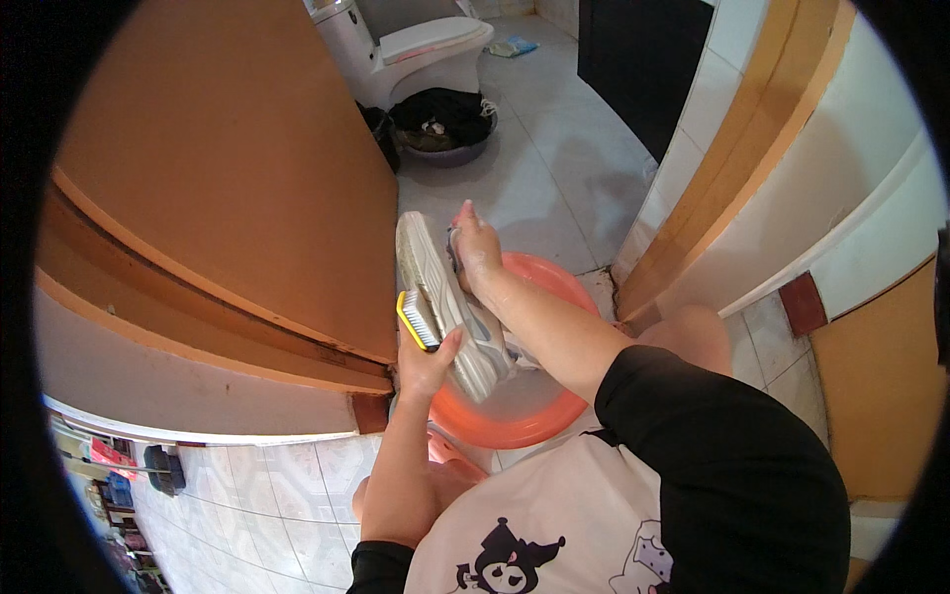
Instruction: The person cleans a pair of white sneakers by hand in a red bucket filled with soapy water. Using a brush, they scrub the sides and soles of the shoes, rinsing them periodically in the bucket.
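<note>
A white and grey sneaker (486,330) is held on its side above an orange plastic basin (553,427), its dirt-marked sole turned left. My left hand (429,364) grips a scrub brush (420,321) with a yellow and black body. The brush's white bristles rest against the edge of the sole. On the shoe's far side, my right hand (476,249) holds it near the opening; some of those fingers are hidden. Cloudy water (519,397) lies in the basin below. Something pale sits under the shoe there, too covered to identify.
An orange-brown door (245,185) stands close on the left, and a door frame (712,163) on the right. Beyond are a purple-grey basin (453,156) of dark clothes, a black bag (380,134) and a white toilet (423,59). The floor is tiled.
</note>
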Available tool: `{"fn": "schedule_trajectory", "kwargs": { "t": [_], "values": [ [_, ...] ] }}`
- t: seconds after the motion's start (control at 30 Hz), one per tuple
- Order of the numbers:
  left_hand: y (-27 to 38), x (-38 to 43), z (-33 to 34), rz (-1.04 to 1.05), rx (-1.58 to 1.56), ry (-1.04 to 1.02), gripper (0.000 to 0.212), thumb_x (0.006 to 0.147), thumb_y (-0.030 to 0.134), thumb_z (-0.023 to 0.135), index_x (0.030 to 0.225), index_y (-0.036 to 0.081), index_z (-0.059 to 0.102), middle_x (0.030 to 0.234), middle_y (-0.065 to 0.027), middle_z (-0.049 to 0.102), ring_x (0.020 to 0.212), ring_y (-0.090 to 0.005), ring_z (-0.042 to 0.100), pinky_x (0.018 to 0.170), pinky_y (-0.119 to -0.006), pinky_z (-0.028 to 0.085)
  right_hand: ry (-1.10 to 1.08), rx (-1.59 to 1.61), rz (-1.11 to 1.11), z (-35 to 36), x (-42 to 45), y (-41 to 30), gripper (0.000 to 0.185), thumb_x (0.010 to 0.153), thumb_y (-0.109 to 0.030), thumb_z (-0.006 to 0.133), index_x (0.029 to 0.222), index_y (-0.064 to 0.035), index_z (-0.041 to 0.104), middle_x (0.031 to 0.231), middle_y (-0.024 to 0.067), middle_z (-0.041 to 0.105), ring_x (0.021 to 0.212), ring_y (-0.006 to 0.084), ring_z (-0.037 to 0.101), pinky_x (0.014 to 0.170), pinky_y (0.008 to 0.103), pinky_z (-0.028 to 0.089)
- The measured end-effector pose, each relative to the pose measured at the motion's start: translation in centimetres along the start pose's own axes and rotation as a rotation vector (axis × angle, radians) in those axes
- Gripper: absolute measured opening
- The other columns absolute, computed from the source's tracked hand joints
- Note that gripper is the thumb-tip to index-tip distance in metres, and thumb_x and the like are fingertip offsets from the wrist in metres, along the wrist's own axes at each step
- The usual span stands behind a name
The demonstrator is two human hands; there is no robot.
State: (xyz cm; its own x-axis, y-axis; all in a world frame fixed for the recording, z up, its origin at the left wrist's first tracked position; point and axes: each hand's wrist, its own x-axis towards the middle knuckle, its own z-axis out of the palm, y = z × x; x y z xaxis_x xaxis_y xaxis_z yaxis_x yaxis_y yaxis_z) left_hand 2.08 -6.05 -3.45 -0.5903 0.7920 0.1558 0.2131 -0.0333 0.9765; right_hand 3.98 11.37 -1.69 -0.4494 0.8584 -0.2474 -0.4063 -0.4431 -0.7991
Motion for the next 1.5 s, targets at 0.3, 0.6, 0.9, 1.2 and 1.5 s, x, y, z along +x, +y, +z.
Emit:
{"fn": "schedule_trajectory", "kwargs": {
  "t": [0.3,0.6,0.9,1.2,1.5],
  "values": [
    [1.1,-0.1,-0.1,-0.004,0.438,0.018,0.094,0.067,0.029,0.076,0.139,0.010,0.019,0.121,-0.0237,0.049,0.106,-0.0349,0.054,0.088,-0.039,0.044,0.182,0.565,0.232,-1.2,0.3,1.1,0.034,0.094,-0.041,0.040,0.083,-0.0096,0.046,0.065,0.0029,0.048,0.050,0.0145,0.041,0.046,0.0304,0.037],
    [1.4,-0.6,0.2,-0.068,0.533,-0.022,0.096,0.066,0.033,0.075,0.139,0.012,0.016,0.116,-0.0252,0.053,0.102,-0.0394,0.055,0.086,-0.043,0.045,0.149,0.556,0.197,-1.2,0.0,0.1,0.036,0.092,-0.044,0.043,0.075,-0.0125,0.044,0.053,-0.0025,0.038,0.040,0.0106,0.030,0.039,0.0259,0.023],
    [2.4,-0.8,0.2,-0.023,0.430,0.006,0.092,0.067,0.028,0.074,0.138,0.008,0.019,0.117,-0.0236,0.051,0.105,-0.0347,0.055,0.088,-0.040,0.043,-0.010,0.515,0.201,-1.4,-0.2,-0.6,0.035,0.092,-0.043,0.044,0.074,-0.0138,0.044,0.053,-0.0021,0.041,0.040,0.0114,0.032,0.040,0.0264,0.027],
    [-0.8,0.4,-1.0,-0.129,-0.224,0.097,0.071,0.080,0.016,0.065,0.135,0.001,0.023,0.124,-0.0126,0.045,0.112,-0.0212,0.047,0.096,-0.032,0.037,-0.202,-0.290,0.116,-6.1,-0.5,0.1,0.033,0.089,-0.035,0.053,0.110,-0.0088,0.051,0.095,0.0045,0.057,0.086,0.0150,0.053,0.073,0.0292,0.045],
    [-0.5,1.6,-0.6,-0.342,-0.486,0.274,0.059,0.087,0.039,0.052,0.129,0.000,0.035,0.115,-0.0147,0.052,0.100,-0.0233,0.055,0.084,-0.033,0.046,-0.609,-0.790,0.084,-8.6,-11.0,-3.0,0.052,0.081,-0.028,0.066,0.118,0.0045,0.048,0.105,0.0102,0.056,0.093,0.0168,0.053,0.080,0.0288,0.043]
  ]
}}
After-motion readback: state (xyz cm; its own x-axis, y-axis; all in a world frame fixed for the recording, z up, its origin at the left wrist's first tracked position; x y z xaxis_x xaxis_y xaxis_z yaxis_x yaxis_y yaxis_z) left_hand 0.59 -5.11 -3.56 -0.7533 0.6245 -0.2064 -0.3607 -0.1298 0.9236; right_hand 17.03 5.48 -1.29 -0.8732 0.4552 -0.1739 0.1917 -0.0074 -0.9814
